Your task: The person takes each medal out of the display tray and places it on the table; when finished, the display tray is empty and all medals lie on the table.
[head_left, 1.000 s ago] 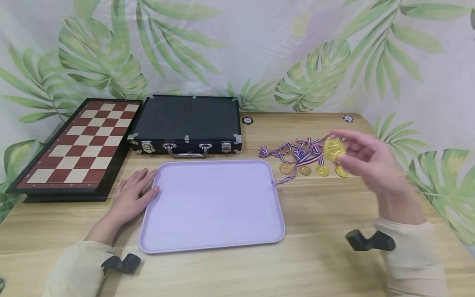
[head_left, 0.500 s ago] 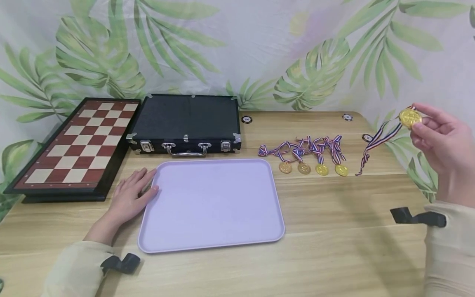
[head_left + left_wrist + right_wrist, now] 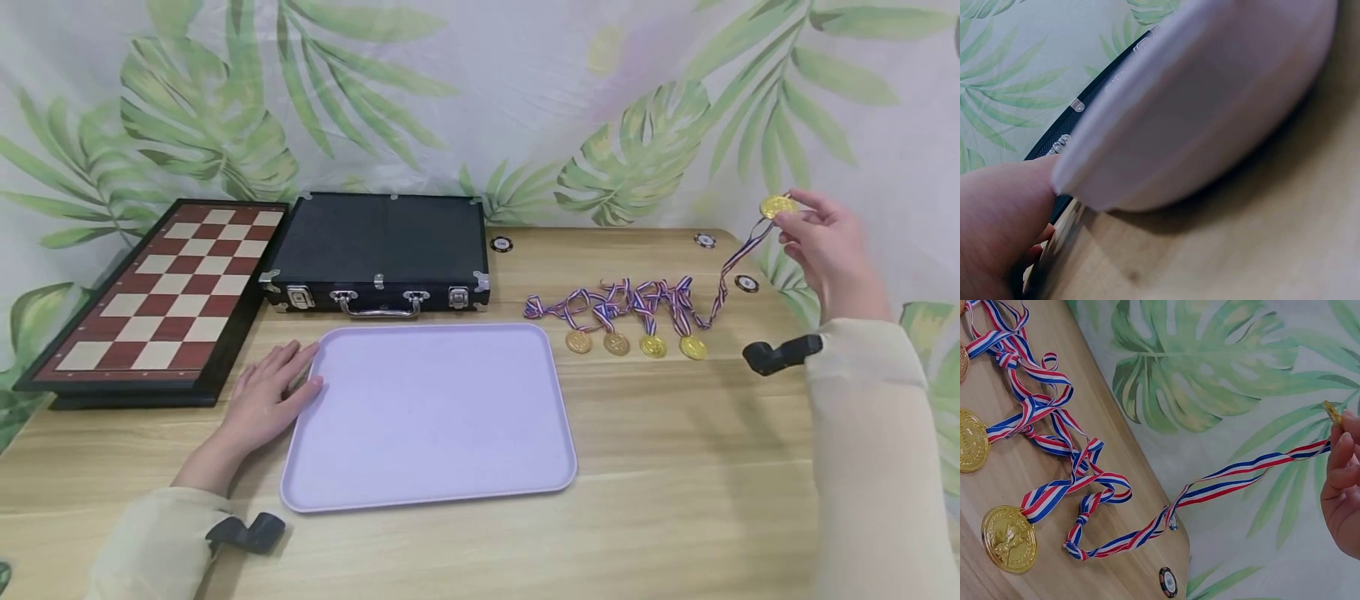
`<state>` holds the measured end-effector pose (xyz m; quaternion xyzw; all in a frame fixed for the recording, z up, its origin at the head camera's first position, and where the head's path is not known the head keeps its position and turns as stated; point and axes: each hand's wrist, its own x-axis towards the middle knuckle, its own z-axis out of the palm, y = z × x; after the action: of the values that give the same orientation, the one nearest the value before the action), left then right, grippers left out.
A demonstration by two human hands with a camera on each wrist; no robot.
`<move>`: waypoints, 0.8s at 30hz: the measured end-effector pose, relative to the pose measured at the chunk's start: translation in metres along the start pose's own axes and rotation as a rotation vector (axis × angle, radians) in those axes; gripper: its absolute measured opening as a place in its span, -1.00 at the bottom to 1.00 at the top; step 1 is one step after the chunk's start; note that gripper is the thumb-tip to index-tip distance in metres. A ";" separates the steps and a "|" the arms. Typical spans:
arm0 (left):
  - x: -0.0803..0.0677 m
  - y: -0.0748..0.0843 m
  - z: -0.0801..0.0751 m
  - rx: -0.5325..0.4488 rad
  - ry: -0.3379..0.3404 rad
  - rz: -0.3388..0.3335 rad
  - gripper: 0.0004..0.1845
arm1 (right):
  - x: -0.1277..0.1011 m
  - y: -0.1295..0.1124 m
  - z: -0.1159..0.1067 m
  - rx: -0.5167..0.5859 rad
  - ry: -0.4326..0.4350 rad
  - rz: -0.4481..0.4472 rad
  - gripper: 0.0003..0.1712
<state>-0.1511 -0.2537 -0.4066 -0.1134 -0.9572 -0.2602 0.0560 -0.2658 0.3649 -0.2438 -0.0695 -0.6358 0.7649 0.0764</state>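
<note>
R hand (image 3: pixel 825 242) w/ pinched gold medal (image 3: pixel 776 205) swung from over the medal row out to the right, now higher and further back. Ribbon (image 3: pixel 723 283), earlier trailing by the tray corner, now stretches down beside the row.

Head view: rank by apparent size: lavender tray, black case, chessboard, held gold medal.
1. lavender tray, nearest the camera, so partly flattered
2-3. chessboard and black case look alike, unranked
4. gold medal pinched by right hand
</note>
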 end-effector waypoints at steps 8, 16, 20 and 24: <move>-0.001 0.001 0.000 -0.001 0.001 -0.003 -0.41 | 0.009 0.007 0.004 -0.095 0.019 0.043 -0.29; 0.001 0.002 0.001 -0.006 -0.005 -0.002 -0.41 | 0.000 0.051 -0.022 -0.332 -0.121 0.133 -0.31; 0.001 0.002 0.001 -0.010 -0.004 -0.006 -0.41 | -0.005 0.076 -0.037 -0.405 -0.180 0.172 -0.45; 0.000 0.002 0.000 -0.012 -0.001 -0.005 -0.41 | -0.012 0.097 -0.051 -0.387 -0.242 0.206 -0.59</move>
<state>-0.1506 -0.2521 -0.4056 -0.1117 -0.9559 -0.2661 0.0543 -0.2464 0.3939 -0.3484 -0.0553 -0.7645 0.6354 -0.0936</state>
